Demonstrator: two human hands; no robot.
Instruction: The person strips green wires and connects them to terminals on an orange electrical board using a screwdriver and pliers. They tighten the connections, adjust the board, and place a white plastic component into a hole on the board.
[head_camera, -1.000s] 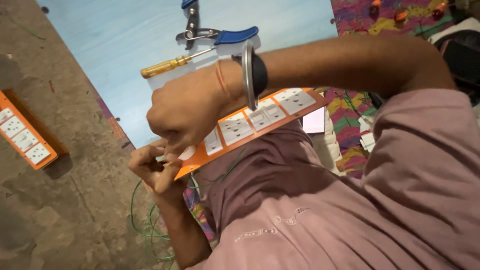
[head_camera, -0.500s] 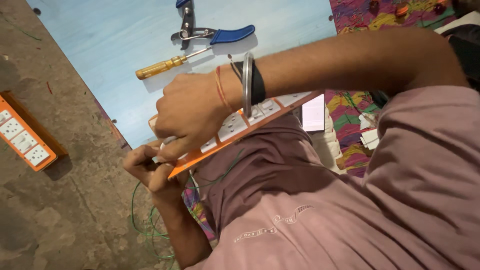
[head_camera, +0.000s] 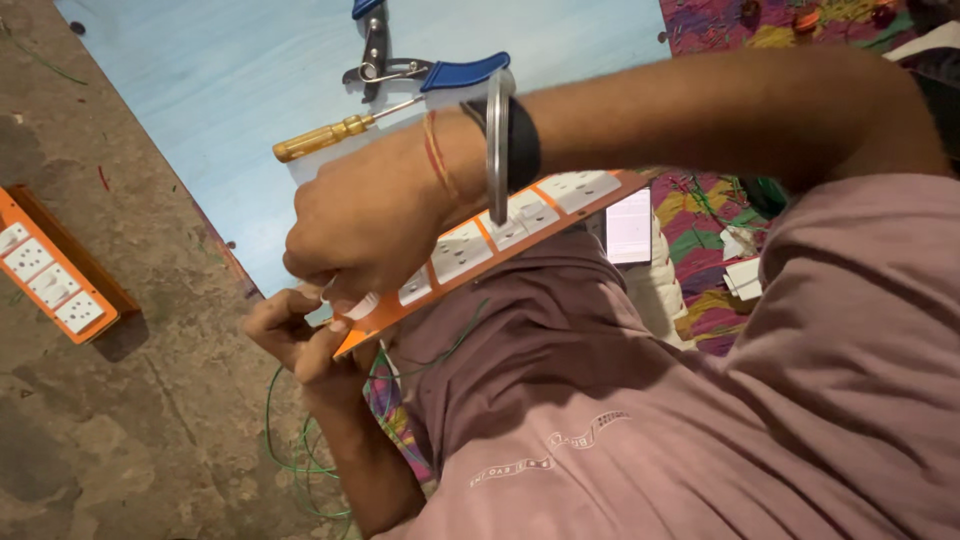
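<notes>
An orange power strip (head_camera: 500, 235) with a row of white sockets is held slantwise across the person's lap, its lower end low at the left and its upper end rising to the right. That lower end is gripped by both hands. The right hand (head_camera: 365, 235) is laid over the top of the strip, its fingers curled down and pinched on a small white part at the strip's end (what exactly is pinched cannot be made out). A metal bangle (head_camera: 497, 150) and a dark band are worn on that wrist, together with a thin red thread. The left hand (head_camera: 295, 335) is cupped under the same end, its fingers bent around the orange edge from below.

Behind the hands a pale blue board (head_camera: 250, 90) is laid on the ground, and on it a screwdriver (head_camera: 335, 133) with a yellow handle and a pair of pliers (head_camera: 420, 65) with blue grips are seen close together. A second orange power strip (head_camera: 50, 272) rests on the concrete floor, well apart at the left. Thin green wire (head_camera: 290, 450) is looped beneath the left forearm.
</notes>
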